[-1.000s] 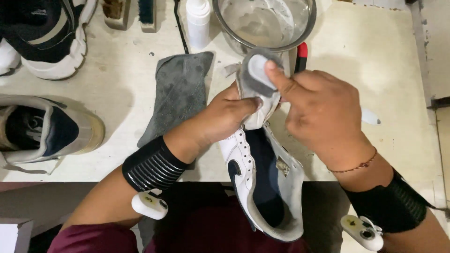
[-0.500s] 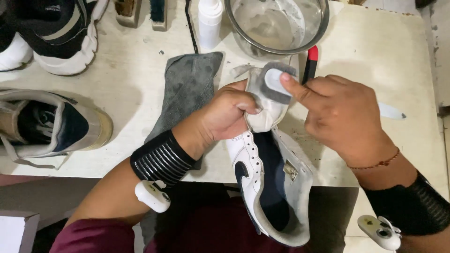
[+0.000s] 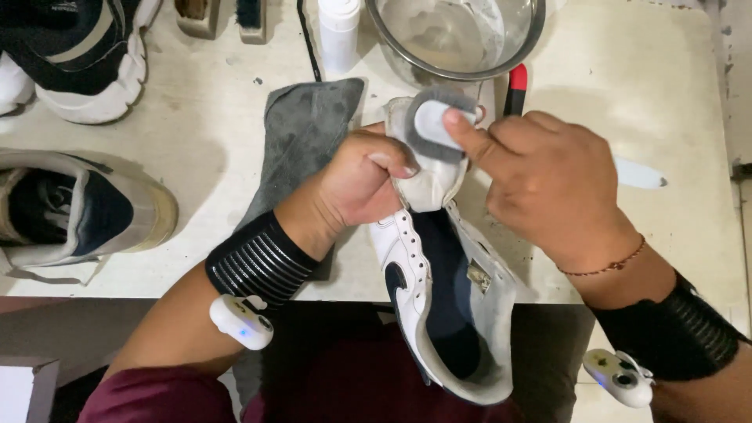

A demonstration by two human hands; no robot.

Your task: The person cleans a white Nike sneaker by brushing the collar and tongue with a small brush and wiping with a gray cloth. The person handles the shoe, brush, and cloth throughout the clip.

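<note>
A white sneaker [image 3: 439,305] with a dark blue lining and a dark side mark lies over the table's front edge, its heel toward me. My left hand [image 3: 356,184] grips its pulled-up tongue [image 3: 431,145], which ends in a grey patch with a white oval. My right hand [image 3: 540,184] is beside the tongue, its index fingertip pressed on the white oval and its other fingers curled. Both wrists wear black ribbed bands with small white devices.
A grey cloth [image 3: 301,137] lies left of the sneaker. A steel bowl [image 3: 454,35], a white bottle [image 3: 338,31], two brushes [image 3: 219,16] and a red-and-black tool [image 3: 515,88] stand at the back. Two more sneakers [image 3: 70,207] [image 3: 74,55] sit at the left.
The view shifted a little. My right index finger rubbed back and forth over the tongue's white oval while my left hand kept its hold on the tongue.
</note>
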